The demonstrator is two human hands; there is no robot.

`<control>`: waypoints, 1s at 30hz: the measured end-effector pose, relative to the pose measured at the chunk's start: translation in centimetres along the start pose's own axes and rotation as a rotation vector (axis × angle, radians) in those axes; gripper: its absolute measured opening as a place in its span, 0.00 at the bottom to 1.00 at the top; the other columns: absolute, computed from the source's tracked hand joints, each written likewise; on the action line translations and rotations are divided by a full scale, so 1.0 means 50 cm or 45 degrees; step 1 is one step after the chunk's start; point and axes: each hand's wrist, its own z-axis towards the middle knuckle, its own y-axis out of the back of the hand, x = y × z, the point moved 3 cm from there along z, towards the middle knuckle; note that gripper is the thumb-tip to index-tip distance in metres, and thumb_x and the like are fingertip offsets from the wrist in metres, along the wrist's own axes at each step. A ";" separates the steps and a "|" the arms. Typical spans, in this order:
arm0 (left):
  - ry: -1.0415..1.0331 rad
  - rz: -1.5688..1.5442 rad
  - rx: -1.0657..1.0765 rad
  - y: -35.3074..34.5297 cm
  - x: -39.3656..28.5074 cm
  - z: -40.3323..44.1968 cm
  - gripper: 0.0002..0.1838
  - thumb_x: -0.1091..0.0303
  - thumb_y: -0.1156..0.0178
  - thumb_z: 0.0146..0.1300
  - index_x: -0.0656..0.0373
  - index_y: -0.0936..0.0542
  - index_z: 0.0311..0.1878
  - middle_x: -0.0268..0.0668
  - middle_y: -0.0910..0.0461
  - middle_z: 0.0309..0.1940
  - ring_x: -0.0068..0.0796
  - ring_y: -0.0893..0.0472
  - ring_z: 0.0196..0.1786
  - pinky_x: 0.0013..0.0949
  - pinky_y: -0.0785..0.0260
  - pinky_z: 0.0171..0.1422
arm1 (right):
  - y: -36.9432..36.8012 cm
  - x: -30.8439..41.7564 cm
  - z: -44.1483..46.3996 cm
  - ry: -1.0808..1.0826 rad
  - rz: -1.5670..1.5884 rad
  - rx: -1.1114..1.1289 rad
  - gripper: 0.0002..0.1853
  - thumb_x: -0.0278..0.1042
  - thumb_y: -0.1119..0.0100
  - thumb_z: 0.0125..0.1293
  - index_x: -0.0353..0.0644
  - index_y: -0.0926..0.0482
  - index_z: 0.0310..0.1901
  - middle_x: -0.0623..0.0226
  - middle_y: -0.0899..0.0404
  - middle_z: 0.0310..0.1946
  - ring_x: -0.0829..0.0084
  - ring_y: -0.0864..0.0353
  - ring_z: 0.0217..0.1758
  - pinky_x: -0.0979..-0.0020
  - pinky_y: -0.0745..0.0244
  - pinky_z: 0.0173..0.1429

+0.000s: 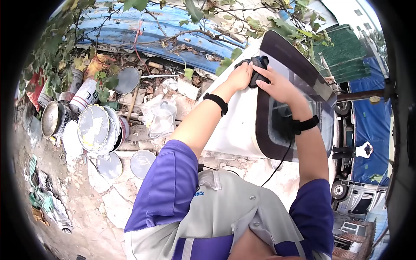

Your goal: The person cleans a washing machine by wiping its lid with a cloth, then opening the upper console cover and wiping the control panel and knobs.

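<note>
A white machine with a dark-framed, see-through lid, like a washing machine, stands in front of me. A bunched black cloth lies at the upper left edge of its top. My left hand grips the cloth from the left, with its fingers pressed together on it. From the right, my right hand holds the same cloth between its thumb and fingers. Both hands nearly meet over it. Black bands circle both wrists, and a thin black cable hangs from the right one.
Stacked paint-smeared buckets and lids stand at the left among rubble. A clear plastic container sits nearer the machine. Vines hang above a blue metal sheet. At the right are a parked truck and a person in a white top.
</note>
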 end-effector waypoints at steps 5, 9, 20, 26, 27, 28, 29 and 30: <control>0.013 -0.121 0.002 0.006 -0.035 -0.142 0.23 0.50 0.60 0.76 0.65 0.30 0.49 0.59 0.20 0.40 0.61 0.22 0.47 0.53 0.30 0.51 | 0.002 0.053 -0.107 -0.026 0.195 0.075 0.23 0.34 0.40 0.67 0.46 0.26 0.64 0.55 0.24 0.53 0.59 0.23 0.47 0.70 0.31 0.53; 0.122 -0.220 0.058 -0.003 -0.079 -0.242 0.25 0.49 0.57 0.75 0.66 0.32 0.52 0.59 0.22 0.45 0.60 0.22 0.50 0.52 0.30 0.55 | -0.017 0.115 -0.195 0.015 0.076 0.125 0.28 0.35 0.34 0.60 0.47 0.30 0.63 0.50 0.28 0.62 0.46 0.26 0.60 0.60 0.29 0.61; 0.164 -0.325 -0.014 -0.003 -0.067 -0.136 0.24 0.50 0.55 0.74 0.67 0.30 0.50 0.61 0.23 0.48 0.61 0.24 0.54 0.51 0.33 0.59 | -0.014 0.013 -0.123 0.072 0.254 0.029 0.28 0.37 0.37 0.65 0.49 0.32 0.66 0.44 0.43 0.72 0.45 0.36 0.71 0.60 0.38 0.71; 0.044 -0.268 -0.023 0.007 -0.014 0.106 0.27 0.49 0.50 0.71 0.70 0.28 0.51 0.62 0.23 0.50 0.58 0.24 0.55 0.44 0.33 0.59 | 0.005 -0.074 -0.001 0.138 0.184 -0.066 0.35 0.39 0.39 0.68 0.49 0.42 0.73 0.45 0.46 0.74 0.48 0.45 0.77 0.59 0.45 0.76; 0.055 -0.210 -0.023 0.007 -0.008 0.137 0.27 0.49 0.50 0.71 0.70 0.28 0.50 0.62 0.23 0.49 0.59 0.24 0.54 0.44 0.32 0.59 | 0.008 -0.091 0.022 0.067 0.135 -0.079 0.35 0.40 0.40 0.69 0.48 0.43 0.74 0.44 0.47 0.74 0.48 0.47 0.78 0.59 0.47 0.76; 0.054 -0.175 -0.032 0.014 -0.013 0.158 0.27 0.49 0.50 0.71 0.70 0.27 0.49 0.62 0.23 0.48 0.59 0.24 0.54 0.45 0.32 0.58 | 0.012 -0.096 0.043 0.075 0.113 -0.110 0.35 0.41 0.41 0.69 0.48 0.44 0.74 0.44 0.47 0.75 0.48 0.47 0.78 0.59 0.47 0.77; 0.053 -0.140 -0.038 0.020 -0.015 0.178 0.27 0.48 0.50 0.71 0.70 0.27 0.49 0.62 0.22 0.48 0.60 0.24 0.53 0.45 0.32 0.57 | 0.013 -0.099 0.063 0.080 0.092 -0.141 0.35 0.41 0.42 0.70 0.47 0.44 0.74 0.44 0.47 0.75 0.48 0.48 0.78 0.59 0.47 0.77; -0.001 -0.144 -0.024 0.024 -0.014 0.196 0.27 0.48 0.50 0.71 0.71 0.27 0.47 0.62 0.22 0.48 0.60 0.24 0.54 0.45 0.32 0.58 | 0.013 -0.105 0.077 -0.002 0.060 -0.160 0.35 0.41 0.42 0.70 0.47 0.44 0.74 0.45 0.45 0.74 0.48 0.46 0.78 0.60 0.47 0.77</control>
